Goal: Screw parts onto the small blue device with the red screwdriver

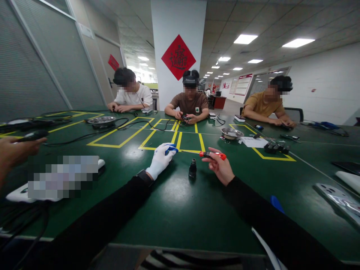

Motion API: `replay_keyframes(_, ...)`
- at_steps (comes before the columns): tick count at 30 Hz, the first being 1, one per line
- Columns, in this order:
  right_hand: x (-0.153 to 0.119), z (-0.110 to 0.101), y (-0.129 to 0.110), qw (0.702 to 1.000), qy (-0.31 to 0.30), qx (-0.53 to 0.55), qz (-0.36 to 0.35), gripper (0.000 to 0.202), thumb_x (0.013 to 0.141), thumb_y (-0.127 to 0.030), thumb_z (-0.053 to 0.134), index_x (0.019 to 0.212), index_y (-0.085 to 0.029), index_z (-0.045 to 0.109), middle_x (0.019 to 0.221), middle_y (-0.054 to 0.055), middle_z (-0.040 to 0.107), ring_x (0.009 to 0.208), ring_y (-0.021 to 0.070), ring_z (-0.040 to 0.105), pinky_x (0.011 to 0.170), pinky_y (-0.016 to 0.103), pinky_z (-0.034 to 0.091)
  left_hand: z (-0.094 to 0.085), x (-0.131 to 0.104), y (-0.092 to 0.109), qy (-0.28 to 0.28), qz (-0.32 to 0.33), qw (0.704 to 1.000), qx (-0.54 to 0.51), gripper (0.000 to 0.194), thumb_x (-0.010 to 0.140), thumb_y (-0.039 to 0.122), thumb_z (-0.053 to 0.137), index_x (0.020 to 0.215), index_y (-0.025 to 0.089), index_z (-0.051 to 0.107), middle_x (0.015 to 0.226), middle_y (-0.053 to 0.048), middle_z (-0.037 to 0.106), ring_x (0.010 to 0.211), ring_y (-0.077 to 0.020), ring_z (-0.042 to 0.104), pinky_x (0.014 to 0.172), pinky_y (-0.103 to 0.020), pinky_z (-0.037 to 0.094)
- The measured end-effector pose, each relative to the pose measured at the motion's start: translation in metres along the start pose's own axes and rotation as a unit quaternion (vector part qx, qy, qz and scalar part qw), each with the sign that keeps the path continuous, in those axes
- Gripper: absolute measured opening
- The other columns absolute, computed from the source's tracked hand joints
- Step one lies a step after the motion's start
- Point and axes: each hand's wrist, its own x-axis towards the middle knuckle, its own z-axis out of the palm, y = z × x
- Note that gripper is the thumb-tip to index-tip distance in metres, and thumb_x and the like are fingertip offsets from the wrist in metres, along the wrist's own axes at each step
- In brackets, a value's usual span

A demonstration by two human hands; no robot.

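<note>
My left hand point(161, 160), in a white glove with blue-coated fingers, is closed above the table; whatever it may hold is hidden. In my bare right hand point(221, 169) is a red and black screwdriver point(206, 154), gripped by its handle. Its thin shaft points left, with the tip close to my gloved fingers; I cannot tell whether they touch. Between my hands, nearer to me, a small black cylindrical part point(192, 168) with a narrower, metallic-looking top stands upright on the green table point(180, 221).
Three people sit across the table; another person's hand point(19, 152) holds a dark object at left. Metal bowls point(232, 133), black parts point(277, 147), white paper point(253, 142) and a phone point(337, 200) lie about. Yellow tape point(119, 145) marks the tabletop; cables point(75, 142) cross its left side.
</note>
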Motion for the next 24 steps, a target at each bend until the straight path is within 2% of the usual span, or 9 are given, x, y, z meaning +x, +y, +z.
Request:
replay_keyframes(2, -0.004, 0.000, -0.006, 0.982, -0.047, -0.172, -0.059, 0.038, 0.077, -0.037, 0.060, 0.111, -0.022, 0.054, 0.096, 0.006, 0.067, 0.063, 0.0140, 0.061, 0.055, 0.025, 0.044, 0.001, -0.003, 0.007, 0.033, 0.015, 0.999, -0.017, 0.025, 0.086, 0.028, 0.047, 0.091, 0.017, 0.069, 0.108, -0.006, 0.062, 0.105, -0.0210, 0.056, 0.098, -0.038, 0.044)
replay_keyframes(3, -0.007, 0.001, -0.009, 0.955, -0.074, -0.274, -0.088, 0.036, 0.075, -0.036, 0.062, 0.108, -0.022, 0.056, 0.099, 0.005, 0.065, 0.066, 0.0144, 0.060, 0.060, 0.027, 0.045, 0.001, -0.006, 0.012, 0.047, 0.022, 0.998, -0.020, 0.026, 0.087, 0.027, 0.045, 0.092, 0.018, 0.069, 0.110, -0.006, 0.061, 0.107, -0.0207, 0.056, 0.098, -0.038, 0.044)
replay_keyframes(7, -0.017, 0.005, -0.017, 0.793, -0.168, -0.576, -0.105, 0.037, 0.070, -0.038, 0.066, 0.104, -0.025, 0.058, 0.097, 0.004, 0.060, 0.076, 0.0182, 0.058, 0.066, 0.028, 0.040, 0.006, -0.018, 0.040, 0.071, 0.063, 0.995, -0.021, 0.026, 0.089, 0.024, 0.044, 0.094, 0.019, 0.069, 0.121, -0.006, 0.055, 0.116, -0.0205, 0.050, 0.102, -0.038, 0.040)
replay_keyframes(9, -0.021, 0.005, -0.021, 0.752, -0.207, -0.621, -0.076, 0.036, 0.074, -0.045, 0.062, 0.105, -0.026, 0.058, 0.094, 0.004, 0.060, 0.074, 0.0180, 0.057, 0.063, 0.027, 0.038, 0.008, -0.022, 0.052, 0.063, 0.100, 0.993, -0.018, 0.021, 0.087, 0.023, 0.049, 0.094, 0.019, 0.069, 0.121, -0.007, 0.055, 0.117, -0.0209, 0.049, 0.102, -0.039, 0.040)
replay_keyframes(13, -0.023, 0.004, -0.031, 0.756, -0.228, -0.605, -0.103, 0.036, 0.086, -0.050, 0.047, 0.110, -0.026, 0.058, 0.075, 0.001, 0.059, 0.063, 0.0148, 0.053, 0.056, 0.024, 0.032, 0.006, -0.026, 0.064, 0.066, 0.177, 0.982, -0.027, 0.017, 0.087, 0.020, 0.050, 0.090, 0.018, 0.067, 0.110, -0.008, 0.058, 0.108, -0.0200, 0.053, 0.095, -0.038, 0.043)
replay_keyframes(16, -0.025, 0.008, -0.033, 0.799, -0.127, -0.535, -0.244, 0.034, 0.088, -0.043, 0.048, 0.112, -0.021, 0.057, 0.057, -0.004, 0.046, 0.049, 0.0115, 0.042, 0.052, 0.024, 0.030, 0.002, -0.030, 0.067, 0.066, 0.243, 0.967, -0.034, 0.017, 0.087, 0.017, 0.046, 0.086, 0.017, 0.063, 0.095, -0.007, 0.061, 0.094, -0.0183, 0.056, 0.085, -0.036, 0.046)
replay_keyframes(18, -0.027, 0.015, -0.030, 0.807, -0.074, -0.460, -0.362, 0.024, 0.087, -0.033, 0.052, 0.106, -0.020, 0.060, 0.060, -0.004, 0.047, 0.051, 0.0110, 0.043, 0.054, 0.024, 0.034, 0.002, -0.034, 0.069, 0.045, 0.299, 0.953, -0.028, 0.014, 0.086, 0.017, 0.046, 0.083, 0.017, 0.060, 0.087, -0.006, 0.061, 0.085, -0.0177, 0.056, 0.078, -0.035, 0.046)
replay_keyframes(20, -0.030, 0.022, -0.027, 0.792, -0.086, -0.406, -0.448, 0.018, 0.085, -0.022, 0.055, 0.102, -0.020, 0.061, 0.073, 0.001, 0.055, 0.063, 0.0123, 0.051, 0.060, 0.025, 0.040, 0.004, -0.038, 0.070, 0.027, 0.341, 0.940, -0.012, 0.012, 0.085, 0.018, 0.046, 0.082, 0.017, 0.058, 0.082, -0.006, 0.060, 0.079, -0.0174, 0.054, 0.073, -0.034, 0.045)
replay_keyframes(24, -0.034, 0.028, -0.025, 0.768, -0.144, -0.373, -0.500, 0.025, 0.082, -0.011, 0.057, 0.104, -0.021, 0.062, 0.091, 0.006, 0.060, 0.079, 0.0146, 0.057, 0.068, 0.027, 0.046, 0.009, -0.042, 0.070, 0.010, 0.356, 0.934, 0.006, 0.010, 0.084, 0.018, 0.044, 0.082, 0.017, 0.054, 0.079, -0.007, 0.058, 0.075, -0.0174, 0.052, 0.069, -0.033, 0.044)
